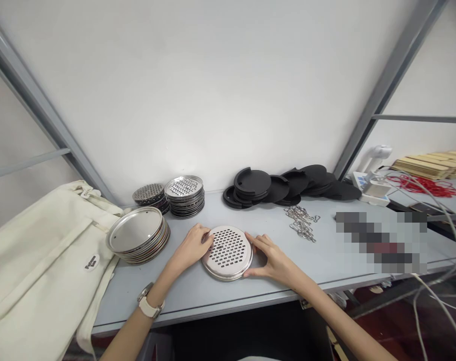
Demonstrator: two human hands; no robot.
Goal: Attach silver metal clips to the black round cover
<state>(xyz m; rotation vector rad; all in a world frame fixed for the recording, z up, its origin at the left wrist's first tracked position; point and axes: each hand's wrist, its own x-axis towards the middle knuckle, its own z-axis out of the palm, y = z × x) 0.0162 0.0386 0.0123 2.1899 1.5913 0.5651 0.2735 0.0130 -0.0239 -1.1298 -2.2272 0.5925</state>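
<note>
A round metal grater disc (229, 252) with rows of slots lies on the grey table, on top of what looks like a shallow round metal lid or tray. My left hand (193, 245) grips its upper left edge, thumb on the top face and fingers around the rim. On the opposite side my right hand (270, 258) curls thumb and fingers against the rim. Left of them stands a stack of round metal lids (136, 233). Behind are two stacks of grater discs, a shiny one (184, 193) and a darker one (148, 194).
Overlapping black round plates (276, 186) lie along the wall. In front of them is a pile of small metal clips (302, 222). A cream bag (50, 271) covers the left end. At right are a white device (370, 188), cables, red cords (423, 185) and wooden strips (434, 164).
</note>
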